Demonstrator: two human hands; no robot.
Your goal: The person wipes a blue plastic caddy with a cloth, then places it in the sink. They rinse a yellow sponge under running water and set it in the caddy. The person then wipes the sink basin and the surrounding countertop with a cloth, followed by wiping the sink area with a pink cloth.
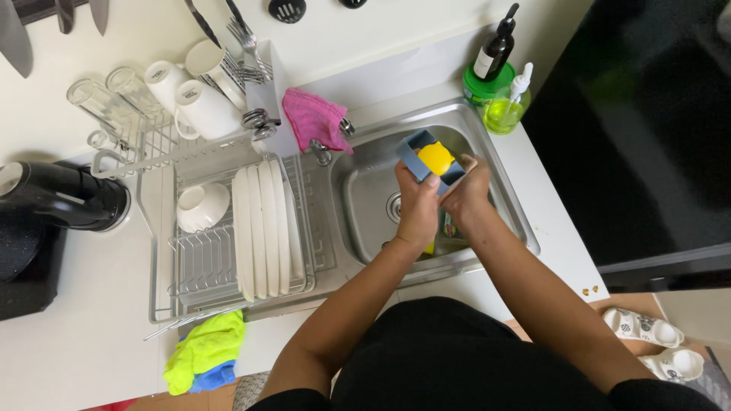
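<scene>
Over the steel sink (pixel 365 199) the left hand (pixel 417 207) grips a small blue-grey rectangular container (pixel 423 152) — open side up, tilted. The right hand (pixel 467 190) presses a bright yellow sponge (pixel 436 158) inside it — both hands are close together, almost touching.

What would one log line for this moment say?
left hand: holds blue holder | right hand: on holder | yellow sponge: inside | over sink

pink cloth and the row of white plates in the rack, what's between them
In the head view, only the rack's bare wire edge separates the pink cloth from the white plates.
</scene>
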